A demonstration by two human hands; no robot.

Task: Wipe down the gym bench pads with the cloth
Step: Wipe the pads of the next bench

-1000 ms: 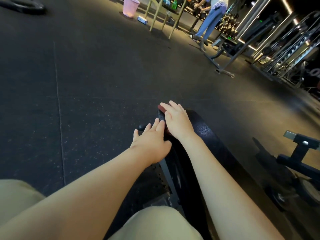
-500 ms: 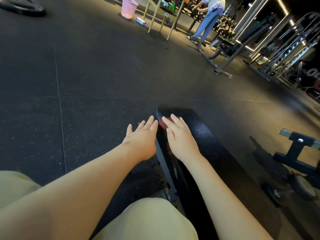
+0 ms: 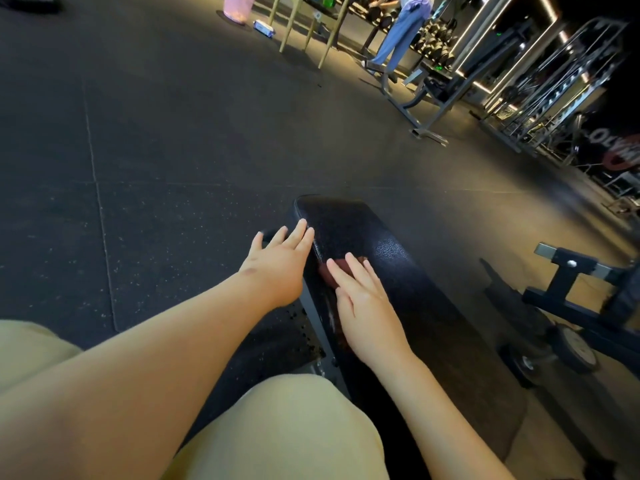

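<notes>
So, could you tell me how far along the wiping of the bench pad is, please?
Done: nothing shows for certain; no wiped streaks are visible on the bench pad. In hand: the right hand presses the reddish cloth flat near the pad's far end, while the left hand rests on its left edge. Left: likely the stretch nearer the camera.

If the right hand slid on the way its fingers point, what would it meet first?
Probably nothing solid: the right hand, flat on the reddish cloth, points along the bare bench pad toward its rounded far end, with only floor beyond.
</notes>
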